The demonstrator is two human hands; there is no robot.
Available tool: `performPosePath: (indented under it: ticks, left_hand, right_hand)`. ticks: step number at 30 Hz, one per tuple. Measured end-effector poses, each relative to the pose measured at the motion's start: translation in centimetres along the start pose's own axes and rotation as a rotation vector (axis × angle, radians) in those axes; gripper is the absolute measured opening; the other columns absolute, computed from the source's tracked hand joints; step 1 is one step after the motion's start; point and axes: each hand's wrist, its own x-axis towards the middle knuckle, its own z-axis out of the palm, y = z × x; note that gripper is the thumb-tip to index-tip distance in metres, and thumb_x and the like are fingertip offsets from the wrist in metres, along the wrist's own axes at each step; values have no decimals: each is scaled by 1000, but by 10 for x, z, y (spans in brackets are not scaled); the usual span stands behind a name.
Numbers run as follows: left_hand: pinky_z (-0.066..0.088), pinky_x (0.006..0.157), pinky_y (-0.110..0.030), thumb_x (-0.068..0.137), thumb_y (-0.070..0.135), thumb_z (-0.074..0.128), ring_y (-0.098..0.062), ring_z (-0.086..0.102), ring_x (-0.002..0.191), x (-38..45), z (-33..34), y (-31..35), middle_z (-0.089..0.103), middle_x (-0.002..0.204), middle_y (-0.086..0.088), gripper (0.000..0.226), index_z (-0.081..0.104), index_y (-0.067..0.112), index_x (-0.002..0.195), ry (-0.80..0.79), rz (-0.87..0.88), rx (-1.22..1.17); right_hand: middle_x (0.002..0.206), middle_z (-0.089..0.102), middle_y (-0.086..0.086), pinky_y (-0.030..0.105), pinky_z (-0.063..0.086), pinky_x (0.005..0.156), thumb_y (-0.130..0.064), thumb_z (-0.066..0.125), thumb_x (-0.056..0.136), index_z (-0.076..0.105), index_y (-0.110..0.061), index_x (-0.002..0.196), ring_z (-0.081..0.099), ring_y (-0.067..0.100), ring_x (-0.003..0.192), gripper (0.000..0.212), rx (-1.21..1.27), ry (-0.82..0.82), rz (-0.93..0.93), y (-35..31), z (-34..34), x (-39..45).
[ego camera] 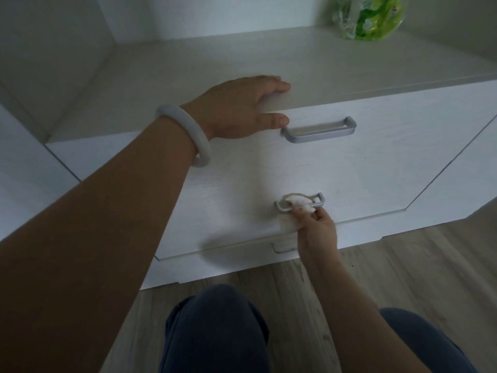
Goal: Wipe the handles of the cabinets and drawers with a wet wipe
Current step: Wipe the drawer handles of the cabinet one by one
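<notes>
R hand (317, 232) fingers pinch wipe (301, 204) on lower handle (298, 203), L hand (242, 106) flat on top

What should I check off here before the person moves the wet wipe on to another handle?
1. Wet wipe in right hand: ok, pinched.
2. Wipe touching middle drawer handle: ok, draped over the bar.
3. Whole bar wiped: cannot tell.
4. Left hand steady: ok, flat on the cabinet top, thumb beside the top drawer handle.
5. Top handle clear to wipe: ok.
6. Bottom drawer handle reachable: cannot tell, mostly hidden.
</notes>
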Motion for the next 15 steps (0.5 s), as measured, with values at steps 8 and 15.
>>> performPosePath:
  ticks: [8, 15]
  left_hand:
    - [19, 116, -25, 89, 51, 57, -9, 25, 143, 0, 0, 0, 25, 157, 10, 66, 33, 31, 148, -2, 5, 10]
    - [19, 116, -26, 89, 53, 56, -9, 24, 143, 0, 0, -1, 25, 157, 12, 66, 32, 33, 148, -8, -1, 11]
  right_hand:
    - [132, 56, 22, 36, 40, 109, -9, 50, 96, 54, 8, 128, 55, 28, 124, 37, 190, -118, 132, -7, -11, -15]
    - [92, 74, 7, 30, 56, 83, -5, 71, 84, 69, -6, 103, 71, 18, 87, 19, -424, 138, 8, -21, -13, -5]
